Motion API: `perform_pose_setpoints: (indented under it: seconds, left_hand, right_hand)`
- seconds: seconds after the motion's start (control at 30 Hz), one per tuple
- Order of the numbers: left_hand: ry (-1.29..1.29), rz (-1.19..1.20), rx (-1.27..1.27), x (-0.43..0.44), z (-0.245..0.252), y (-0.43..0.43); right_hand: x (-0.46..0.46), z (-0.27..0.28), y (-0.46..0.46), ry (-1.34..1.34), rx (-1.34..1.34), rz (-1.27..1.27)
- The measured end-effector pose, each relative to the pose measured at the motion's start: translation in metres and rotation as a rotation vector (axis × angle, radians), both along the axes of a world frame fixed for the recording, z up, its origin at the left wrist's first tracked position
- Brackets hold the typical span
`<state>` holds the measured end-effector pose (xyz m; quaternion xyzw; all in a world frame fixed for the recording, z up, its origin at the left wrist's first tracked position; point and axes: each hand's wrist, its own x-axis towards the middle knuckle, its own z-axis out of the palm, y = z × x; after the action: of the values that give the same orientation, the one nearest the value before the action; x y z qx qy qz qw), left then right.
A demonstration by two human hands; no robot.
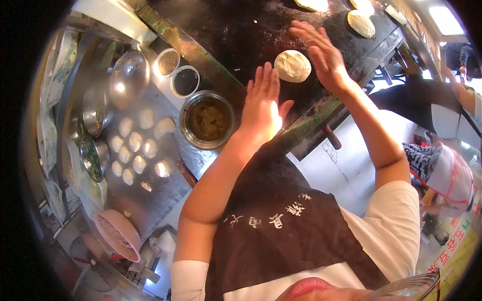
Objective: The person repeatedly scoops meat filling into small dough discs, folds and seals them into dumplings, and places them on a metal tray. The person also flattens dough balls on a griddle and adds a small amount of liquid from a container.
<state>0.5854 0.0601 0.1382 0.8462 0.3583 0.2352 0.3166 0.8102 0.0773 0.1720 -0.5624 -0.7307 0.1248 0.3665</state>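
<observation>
A round, flattened dough cake (292, 66) lies on the dark griddle (233, 41), between my two hands. My left hand (263, 103) is flat, thumb apart, with its fingertips at the cake's left edge; I cannot tell if they touch it. On the other side my right hand (323, 56) is spread and slightly blurred, a little apart from the cake. Neither hand holds anything. Farther up the griddle lie another pale flatbread (360, 23) and parts of other flatbreads (311, 3), cut off by the picture's top edge.
Left of the griddle, a metal bowl of brownish liquid (208, 119) stands beside a cup of dark seeds (185, 81) and a cup of pale grains (167, 63). Several dough pieces (135, 142) lie on the metal worktop (150, 203), near a pink basin (118, 235). A person (448, 177) is at right.
</observation>
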Motion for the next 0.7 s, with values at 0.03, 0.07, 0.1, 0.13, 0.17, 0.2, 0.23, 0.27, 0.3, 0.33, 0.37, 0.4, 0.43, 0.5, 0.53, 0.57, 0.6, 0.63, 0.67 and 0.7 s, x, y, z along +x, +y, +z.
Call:
perform_pose_setpoints:
  seconds: [0.03, 0.07, 0.1, 0.13, 0.17, 0.2, 0.23, 0.27, 0.3, 0.33, 0.37, 0.4, 0.43, 0.5, 0.53, 0.57, 0.6, 0.63, 0.67, 0.7]
  left_hand:
    - [0.123, -0.049, 0.203, 0.012, -0.001, 0.009]
    - [0.135, -0.076, 0.211, 0.019, -0.001, 0.014]
    - [0.141, -0.110, 0.215, 0.027, -0.003, 0.017]
    - [0.154, -0.134, 0.214, 0.031, -0.002, 0.019]
    - [0.199, -0.118, 0.125, 0.033, -0.001, 0.023]
    - [0.248, -0.107, 0.038, 0.034, 0.007, 0.029]
    - [0.296, -0.097, -0.056, 0.032, 0.012, 0.032]
    - [0.145, 0.013, 0.205, 0.029, -0.003, 0.028]
    - [0.140, -0.024, 0.273, 0.030, -0.006, 0.033]
    - [0.189, -0.151, 0.273, 0.028, -0.013, 0.039]
    - [0.250, -0.257, 0.266, 0.022, -0.020, 0.044]
    - [0.312, -0.318, 0.267, 0.026, -0.009, 0.053]
    - [0.255, -0.345, 0.265, 0.021, -0.013, 0.062]
    - [0.022, -0.209, 0.171, 0.014, -0.017, 0.070]
    - [-0.001, -0.118, 0.169, 0.010, -0.017, 0.068]
    - [0.025, -0.106, 0.174, 0.008, -0.018, 0.062]
    - [0.052, -0.094, 0.185, 0.005, -0.019, 0.053]
    - [0.081, -0.083, 0.191, 0.002, -0.020, 0.045]
    - [0.121, -0.113, 0.170, -0.003, -0.020, 0.038]
    - [0.142, -0.067, 0.164, -0.003, -0.016, 0.035]
  right_hand:
    - [0.003, 0.007, -0.004, -0.030, 0.128, -0.065]
    - [-0.010, -0.009, -0.006, -0.268, 0.163, -0.268]
    - [0.002, -0.052, -0.011, -0.116, -0.074, -0.062]
    - [0.006, -0.050, -0.003, -0.275, -0.176, 0.094]
    - [0.012, -0.047, 0.005, -0.434, -0.278, 0.252]
    - [0.022, -0.040, 0.011, -0.084, -0.369, 0.230]
    - [0.020, -0.016, 0.012, 0.102, -0.210, 0.183]
    - [0.015, -0.011, 0.001, 0.052, -0.044, 0.041]
    - [0.012, -0.003, -0.007, -0.008, 0.143, -0.099]
    - [0.011, -0.025, -0.025, -0.093, 0.209, -0.078]
    - [0.008, -0.034, -0.043, -0.221, -0.110, 0.113]
    - [0.007, -0.033, -0.048, -0.280, -0.228, 0.150]
    - [0.006, -0.032, -0.050, -0.333, -0.342, 0.189]
    - [0.021, -0.022, -0.040, -0.179, -0.180, 0.188]
    - [0.000, 0.000, -0.043, -0.135, -0.030, -0.045]
    - [-0.001, -0.016, -0.052, -0.199, 0.086, -0.054]
    - [0.002, -0.031, -0.051, -0.230, -0.091, 0.126]
    - [-0.001, -0.034, -0.045, -0.256, -0.271, 0.307]
    - [0.001, -0.028, -0.047, -0.242, -0.333, 0.312]
    - [-0.003, -0.015, -0.044, -0.233, -0.210, 0.227]
